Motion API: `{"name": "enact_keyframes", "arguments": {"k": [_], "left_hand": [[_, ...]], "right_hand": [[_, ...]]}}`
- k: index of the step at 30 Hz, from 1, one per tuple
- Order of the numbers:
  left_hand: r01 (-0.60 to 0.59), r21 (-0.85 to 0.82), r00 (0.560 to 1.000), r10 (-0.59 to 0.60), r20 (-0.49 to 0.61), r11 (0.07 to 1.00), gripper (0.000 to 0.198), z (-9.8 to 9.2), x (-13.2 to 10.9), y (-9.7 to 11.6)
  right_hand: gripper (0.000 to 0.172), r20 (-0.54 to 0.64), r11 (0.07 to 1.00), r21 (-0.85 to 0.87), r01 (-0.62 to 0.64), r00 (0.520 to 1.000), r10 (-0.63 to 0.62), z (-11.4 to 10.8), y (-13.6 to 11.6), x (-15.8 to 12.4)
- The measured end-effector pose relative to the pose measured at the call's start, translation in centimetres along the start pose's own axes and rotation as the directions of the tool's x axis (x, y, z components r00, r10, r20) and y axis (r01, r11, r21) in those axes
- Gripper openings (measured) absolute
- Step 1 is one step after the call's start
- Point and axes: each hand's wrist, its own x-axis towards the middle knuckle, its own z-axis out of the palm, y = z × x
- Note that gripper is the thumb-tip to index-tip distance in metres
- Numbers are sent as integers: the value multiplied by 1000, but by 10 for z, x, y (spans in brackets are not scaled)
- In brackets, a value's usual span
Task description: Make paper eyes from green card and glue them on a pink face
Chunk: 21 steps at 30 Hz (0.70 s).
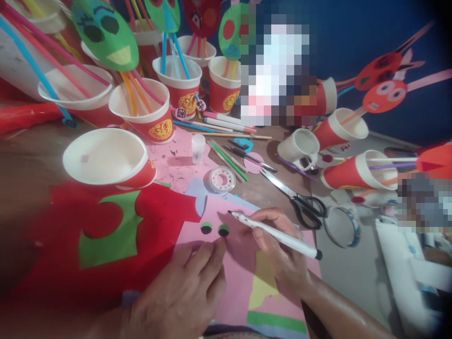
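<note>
Two small green-and-black discs, one on the left [206, 228] and one on the right [223, 230], lie side by side on a pink sheet [236, 263] at a crowded craft table [261, 141], directly beyond the person's left hand [187, 287]. That hand rests palm down with its fingers bent and close together, the fingertips at the near edge of the right disc; whether they press on it cannot be told. The right hand [282, 259] pinches a white marker [291, 242] between thumb and fingers, its dark tip aimed just beyond the discs; contact between tip and paper is unclear. To the left, a green paper offcut [106, 247] with rounded cutouts lies on red paper [165, 221], while a yellow piece [263, 278] sits on the pink sheet beneath the right forearm. Black-handled scissors [310, 207] lie beyond the right hand, their blades toward a tape roll [230, 180] and a small clear bottle [198, 148]. A white mug [298, 146] stands farther back. Red-and-white paper cups line the rear, among them one holding orange and pink straws topped by a green oval face [106, 35]. Nearest the red paper stands another paper cup [144, 175], its wide white mouth facing the camera.
</note>
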Motion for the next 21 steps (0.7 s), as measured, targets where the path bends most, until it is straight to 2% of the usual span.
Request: {"name": "enact_keyframes", "arguments": {"k": [5, 13, 21], "left_hand": [[7, -3, 1000, -7, -28, 1000, 38, -8, 0, 0], [-11, -53, 999, 9, -32, 999, 42, 4, 0, -1], [4, -68, 997, -8, -70, 998, 47, 7, -4, 1]], "right_hand": [[2, 5, 986, -159, 46, 999, -46, -2, -2, 0], [7, 121, 957, -241, 161, 983, -135, -3, -3, -3], [8, 139, 931, -299, 210, 975, -175, 2, -10, 1]]}}
